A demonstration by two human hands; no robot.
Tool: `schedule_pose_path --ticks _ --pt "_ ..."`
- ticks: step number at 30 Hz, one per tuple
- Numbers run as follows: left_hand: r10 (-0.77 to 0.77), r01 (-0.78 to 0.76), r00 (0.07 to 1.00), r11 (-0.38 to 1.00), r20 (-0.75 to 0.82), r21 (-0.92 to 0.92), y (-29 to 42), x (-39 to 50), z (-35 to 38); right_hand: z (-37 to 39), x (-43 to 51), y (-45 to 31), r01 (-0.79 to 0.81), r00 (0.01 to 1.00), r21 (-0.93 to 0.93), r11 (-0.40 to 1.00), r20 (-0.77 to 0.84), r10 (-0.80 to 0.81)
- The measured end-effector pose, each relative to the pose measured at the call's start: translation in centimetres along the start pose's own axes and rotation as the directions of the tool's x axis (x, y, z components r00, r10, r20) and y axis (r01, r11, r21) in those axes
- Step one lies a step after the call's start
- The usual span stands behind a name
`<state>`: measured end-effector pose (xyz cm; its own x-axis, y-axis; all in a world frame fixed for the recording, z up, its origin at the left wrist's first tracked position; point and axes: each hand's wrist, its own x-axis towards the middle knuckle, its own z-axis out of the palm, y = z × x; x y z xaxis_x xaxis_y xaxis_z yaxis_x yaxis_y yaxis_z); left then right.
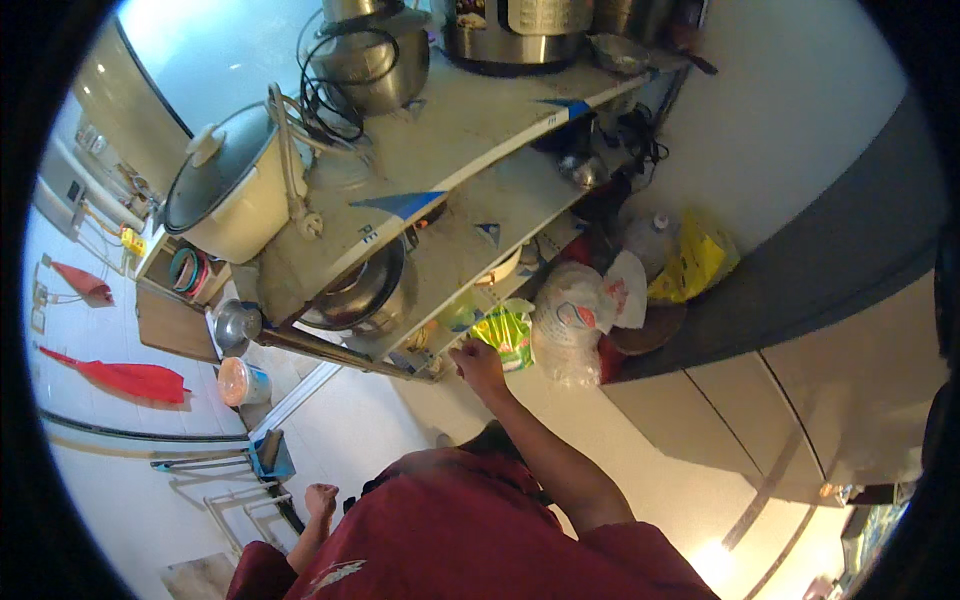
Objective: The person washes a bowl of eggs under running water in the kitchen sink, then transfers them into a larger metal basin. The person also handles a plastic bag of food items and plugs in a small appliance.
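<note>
My right hand [478,366] is raised in front of my body with its fingers curled in. In the picture it overlaps the edge of a green and yellow plastic packet [504,334] by the lower end of a metal shelf rack [420,169]. Nothing shows in its grasp, and I cannot tell whether it touches the rack. Low at my side, my left hand [321,498] is curled into a fist, away from the shelves, with no object visible in it. On the rack's top shelf stands a cream electric pot [251,217] with a glass lid, its plug hanging over the side.
A steel pot [397,71] with a black cord and a steel-based appliance [514,49] share the top shelf. Pans [360,296] sit below. Filled plastic bags [570,322] stand beside the rack near a grey cabinet [750,420]. A white tub [244,382] stands at left, by a doorway.
</note>
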<state>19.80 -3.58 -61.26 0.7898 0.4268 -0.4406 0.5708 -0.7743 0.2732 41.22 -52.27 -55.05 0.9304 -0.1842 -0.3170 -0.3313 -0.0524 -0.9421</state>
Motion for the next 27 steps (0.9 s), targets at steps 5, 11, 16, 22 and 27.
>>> schedule_pose_path --ticks 5,11,16,22,27 --pt "0.014 -0.014 0.991 1.000 -0.137 -0.002 2.2 -0.6 2.0 -2.9 1.0 -1.2 -0.013 0.999 0.074 0.997 0.033 0.010" --pt "0.065 -0.062 0.986 0.998 -0.151 0.027 3.4 -5.3 7.5 -6.8 1.5 -8.9 -0.034 0.999 0.145 0.989 0.021 0.031" --pt "-0.243 0.232 0.970 0.947 -0.023 -0.225 7.7 -10.8 7.9 -9.6 2.7 -18.5 0.352 0.934 0.277 0.894 -0.049 -0.353" --pt "-0.088 0.096 0.995 0.972 -0.044 0.216 1.7 -14.6 11.7 -5.2 6.0 -37.4 0.780 0.595 -0.231 0.582 -0.018 -0.804" --pt "-0.323 0.316 0.946 0.905 0.024 -0.286 7.6 -15.6 8.5 1.4 14.0 -44.2 0.678 0.117 -0.714 -0.174 0.339 -0.934"
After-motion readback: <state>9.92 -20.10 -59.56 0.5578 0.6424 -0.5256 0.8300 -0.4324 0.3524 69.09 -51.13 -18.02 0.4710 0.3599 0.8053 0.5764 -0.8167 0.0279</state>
